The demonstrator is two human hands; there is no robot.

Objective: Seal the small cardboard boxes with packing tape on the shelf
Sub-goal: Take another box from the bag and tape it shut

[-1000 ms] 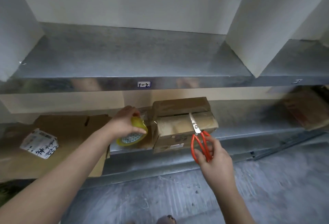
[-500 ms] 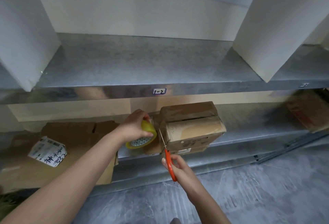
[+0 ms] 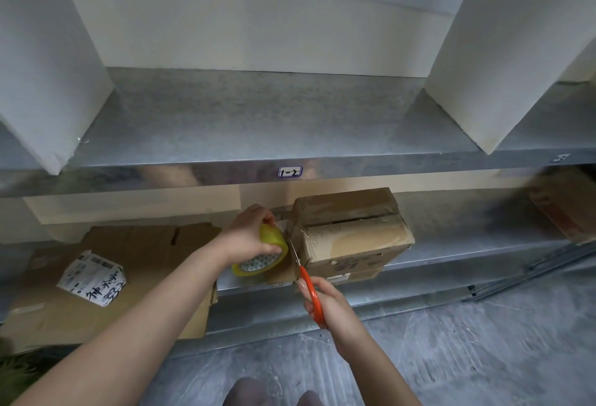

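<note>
Already tape (image 3: pixel 392 217) crossed the box (image 3: pixel 351 244); the left hand (image 3: pixel 248 238) gripped the roll (image 3: pixel 266 259), the right hand (image 3: pixel 329 305) held scissors (image 3: pixel 308 283) at the strip (image 3: pixel 288 234), apparently uncut.

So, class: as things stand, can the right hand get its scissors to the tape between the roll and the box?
Probably yes: the right hand grips the scissors, blades beside the cardboard box; the left hand holds the tape roll aside, nothing between.

tape roll (image 3: pixel 260 253) left of box (image 3: pixel 353 234) on shelf (image 3: pixel 451 246), scissors (image 3: pixel 308 286) between, flattened cardboard (image 3: pixel 135 263) far left
</note>
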